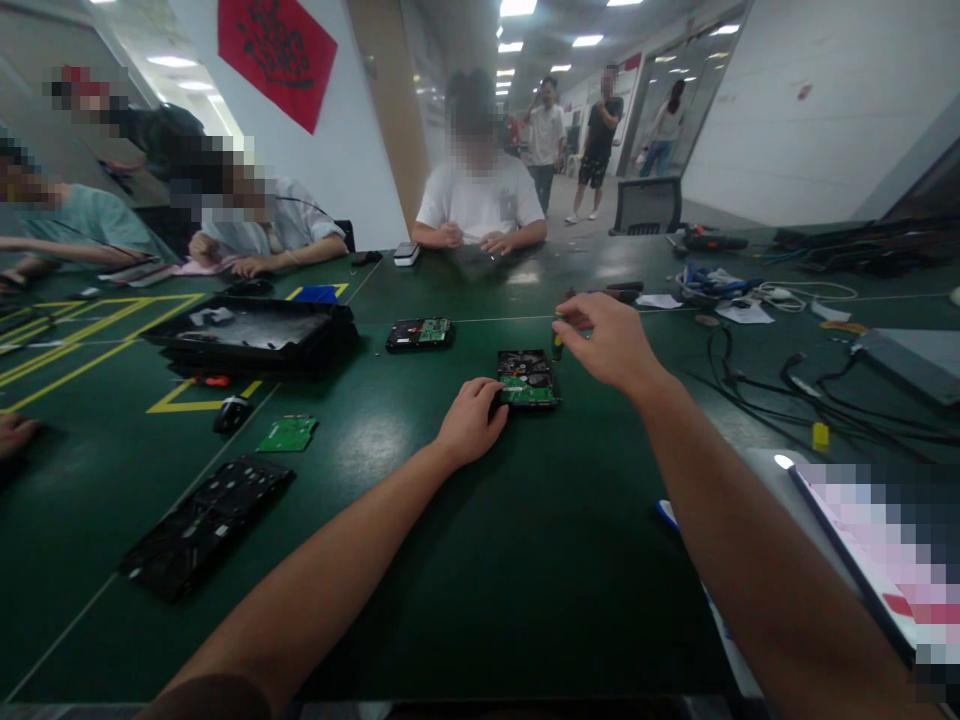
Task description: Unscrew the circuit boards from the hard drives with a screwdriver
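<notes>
Head view: left hand (471,420) steadies hard drive (528,378); right hand (606,342) fingers pinch half-hidden screwdriver (557,343).

The left hand (471,420) covers the hard drive's (529,379) near-left corner, and the right hand's (606,340) fingertips hide the screwdriver's (557,343) top.
</notes>
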Demonstrator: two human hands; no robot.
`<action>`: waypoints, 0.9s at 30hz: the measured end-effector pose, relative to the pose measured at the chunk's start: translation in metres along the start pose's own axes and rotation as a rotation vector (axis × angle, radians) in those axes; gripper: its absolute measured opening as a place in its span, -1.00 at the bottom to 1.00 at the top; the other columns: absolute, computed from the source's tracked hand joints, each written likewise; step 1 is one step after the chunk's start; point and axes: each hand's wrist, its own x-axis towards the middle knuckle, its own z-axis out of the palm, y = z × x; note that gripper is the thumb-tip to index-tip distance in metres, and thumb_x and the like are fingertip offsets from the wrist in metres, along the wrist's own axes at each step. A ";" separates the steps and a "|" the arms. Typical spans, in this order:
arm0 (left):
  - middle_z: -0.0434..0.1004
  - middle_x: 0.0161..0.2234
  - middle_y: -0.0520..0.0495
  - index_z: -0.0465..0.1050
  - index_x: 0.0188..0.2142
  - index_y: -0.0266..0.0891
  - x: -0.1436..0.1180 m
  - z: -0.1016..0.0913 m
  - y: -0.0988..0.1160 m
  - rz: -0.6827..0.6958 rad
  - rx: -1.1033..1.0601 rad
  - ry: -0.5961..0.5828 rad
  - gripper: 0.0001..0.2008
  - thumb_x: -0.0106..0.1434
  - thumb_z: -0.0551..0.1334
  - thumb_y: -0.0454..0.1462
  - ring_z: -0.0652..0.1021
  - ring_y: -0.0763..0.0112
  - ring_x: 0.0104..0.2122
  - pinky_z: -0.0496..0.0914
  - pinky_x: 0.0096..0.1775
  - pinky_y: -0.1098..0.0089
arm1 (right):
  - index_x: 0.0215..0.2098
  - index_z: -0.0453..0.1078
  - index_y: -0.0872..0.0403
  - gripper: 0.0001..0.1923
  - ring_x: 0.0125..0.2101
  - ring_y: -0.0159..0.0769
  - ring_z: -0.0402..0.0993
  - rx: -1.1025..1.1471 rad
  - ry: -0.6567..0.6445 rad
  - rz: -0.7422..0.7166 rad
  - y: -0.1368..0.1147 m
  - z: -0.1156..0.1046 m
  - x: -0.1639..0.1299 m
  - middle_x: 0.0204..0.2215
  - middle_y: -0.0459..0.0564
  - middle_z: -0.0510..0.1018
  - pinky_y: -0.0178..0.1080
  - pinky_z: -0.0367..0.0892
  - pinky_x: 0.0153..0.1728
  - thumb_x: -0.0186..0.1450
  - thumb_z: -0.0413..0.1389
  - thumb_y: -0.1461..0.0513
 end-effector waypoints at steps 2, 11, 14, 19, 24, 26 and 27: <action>0.50 0.12 -0.23 0.42 0.17 -0.18 0.000 0.000 0.000 -0.002 0.000 -0.005 -0.66 0.42 0.24 -0.24 0.47 0.06 0.19 0.45 0.22 -0.01 | -0.13 0.50 -0.02 -0.87 -0.12 -0.03 0.57 -0.017 0.003 -0.015 0.001 0.000 0.000 -0.13 0.08 0.62 0.07 0.48 -0.04 0.35 0.22 0.18; 0.50 0.12 -0.24 0.42 0.17 -0.20 0.000 -0.001 0.001 -0.004 -0.004 -0.004 -0.66 0.42 0.25 -0.24 0.48 0.05 0.18 0.44 0.23 -0.01 | -0.23 0.46 -0.01 -0.91 -0.21 -0.07 0.57 0.037 0.034 0.009 -0.001 -0.001 0.000 -0.22 0.06 0.63 0.03 0.47 -0.11 0.33 0.25 0.17; 0.50 0.12 -0.24 0.42 0.16 -0.19 0.000 -0.002 0.002 -0.003 -0.004 -0.004 -0.66 0.42 0.25 -0.25 0.48 0.05 0.18 0.44 0.23 -0.01 | -0.23 0.46 -0.02 -0.93 -0.17 -0.06 0.56 0.023 0.022 -0.017 -0.002 -0.002 0.001 -0.21 0.05 0.62 0.04 0.46 -0.07 0.32 0.23 0.18; 0.50 0.12 -0.24 0.42 0.17 -0.19 0.000 -0.003 0.003 -0.007 -0.002 -0.009 -0.66 0.42 0.25 -0.24 0.48 0.04 0.18 0.45 0.22 -0.01 | -0.27 0.40 -0.03 -0.86 -0.23 -0.06 0.55 0.002 0.043 0.026 -0.003 -0.004 0.001 -0.27 0.05 0.61 0.03 0.46 -0.14 0.29 0.28 0.16; 0.50 0.12 -0.23 0.42 0.17 -0.17 0.000 -0.002 0.002 -0.011 -0.002 -0.008 -0.65 0.42 0.26 -0.24 0.48 0.05 0.18 0.45 0.22 -0.01 | -0.22 0.45 -0.02 -0.91 -0.21 -0.05 0.59 0.051 0.013 0.022 -0.004 -0.002 0.000 -0.21 0.06 0.66 0.03 0.48 -0.12 0.35 0.22 0.15; 0.50 0.11 -0.23 0.42 0.17 -0.17 0.000 -0.002 0.002 -0.013 -0.001 -0.007 -0.66 0.42 0.26 -0.24 0.48 0.05 0.18 0.45 0.22 -0.01 | -0.20 0.47 -0.02 -0.92 -0.20 -0.06 0.60 0.048 0.002 0.019 -0.005 -0.003 -0.001 -0.18 0.06 0.66 0.03 0.49 -0.09 0.34 0.21 0.18; 0.50 0.11 -0.23 0.42 0.16 -0.17 0.000 -0.002 0.002 -0.013 -0.002 -0.006 -0.66 0.42 0.26 -0.24 0.48 0.05 0.18 0.45 0.22 -0.01 | -0.20 0.47 -0.02 -0.92 -0.20 -0.07 0.61 0.044 0.006 0.023 -0.005 -0.003 -0.001 -0.17 0.06 0.66 0.03 0.49 -0.09 0.33 0.21 0.19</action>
